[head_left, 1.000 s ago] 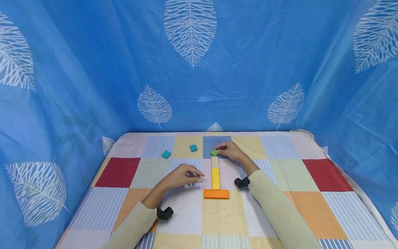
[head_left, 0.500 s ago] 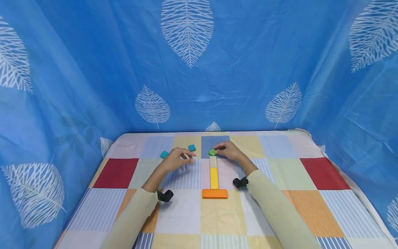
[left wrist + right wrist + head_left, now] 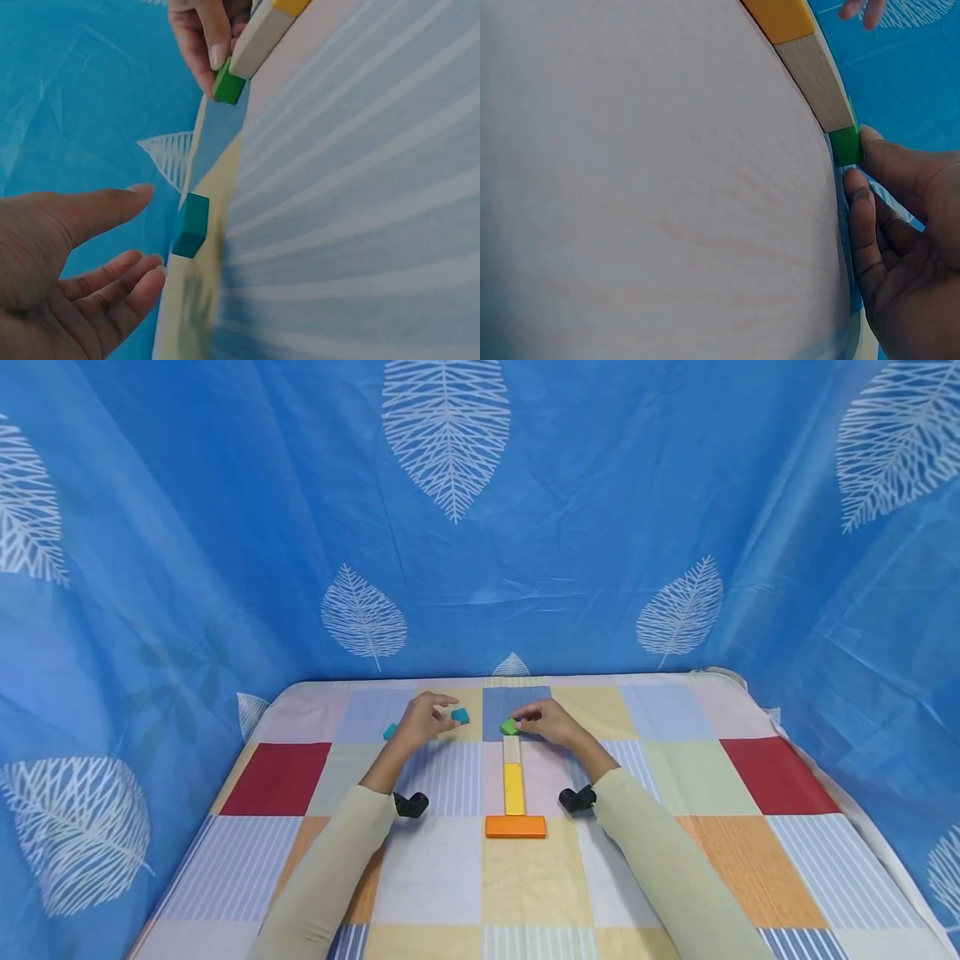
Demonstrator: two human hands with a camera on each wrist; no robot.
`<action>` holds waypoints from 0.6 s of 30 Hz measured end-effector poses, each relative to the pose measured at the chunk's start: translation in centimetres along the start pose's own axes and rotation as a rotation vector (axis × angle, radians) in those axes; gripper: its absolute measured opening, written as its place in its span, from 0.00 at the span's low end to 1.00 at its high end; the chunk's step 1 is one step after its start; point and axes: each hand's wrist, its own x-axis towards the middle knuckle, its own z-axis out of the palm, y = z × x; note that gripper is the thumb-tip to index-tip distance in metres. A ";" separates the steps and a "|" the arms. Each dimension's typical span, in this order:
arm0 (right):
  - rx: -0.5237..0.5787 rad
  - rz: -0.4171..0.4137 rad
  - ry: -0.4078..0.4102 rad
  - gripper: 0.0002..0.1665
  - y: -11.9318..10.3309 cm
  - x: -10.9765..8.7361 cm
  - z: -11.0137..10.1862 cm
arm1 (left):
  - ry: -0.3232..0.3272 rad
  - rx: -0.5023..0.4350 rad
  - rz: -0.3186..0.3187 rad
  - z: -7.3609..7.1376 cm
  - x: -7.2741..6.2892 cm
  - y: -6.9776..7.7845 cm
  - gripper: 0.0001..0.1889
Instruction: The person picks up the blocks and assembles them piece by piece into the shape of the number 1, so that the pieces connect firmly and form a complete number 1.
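Note:
My right hand [image 3: 551,722] pinches a small green block [image 3: 509,727] at the far end of a row of blocks. The green block meets a bare wooden block [image 3: 814,81], which continues into a yellow block [image 3: 513,789]. An orange block [image 3: 516,827] lies crosswise at the near end. My left hand [image 3: 423,718] reaches toward a teal block [image 3: 192,225], thumb and fingers spread apart, with a gap between fingertips and block in the left wrist view. Behind that hand a second teal block [image 3: 390,732] is partly hidden.
A patchwork cloth [image 3: 420,893] covers the table. Blue curtain [image 3: 570,527] with white leaf prints hangs behind and on both sides. Dark wrist cameras sit at both cuffs, the left camera [image 3: 411,805] low over the cloth.
My left hand has moved away from beside the yellow block, forward and left, to the teal blocks. My right hand stays at the green block. The head view has shifted slightly.

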 end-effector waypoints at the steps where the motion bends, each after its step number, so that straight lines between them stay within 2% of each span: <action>1: 0.000 0.000 0.000 0.15 0.0 0.0 0.0 | 0.001 -0.005 -0.006 0.1 0.1 -0.1 0.23; 9: -0.013 0.003 0.002 0.16 0.1 0.1 0.0 | 0.029 -0.045 -0.041 0.9 0.9 -0.9 0.27; 18: 0.000 0.042 0.002 0.16 -0.2 0.0 0.0 | 0.080 -0.083 -0.128 2.0 1.5 -1.6 0.24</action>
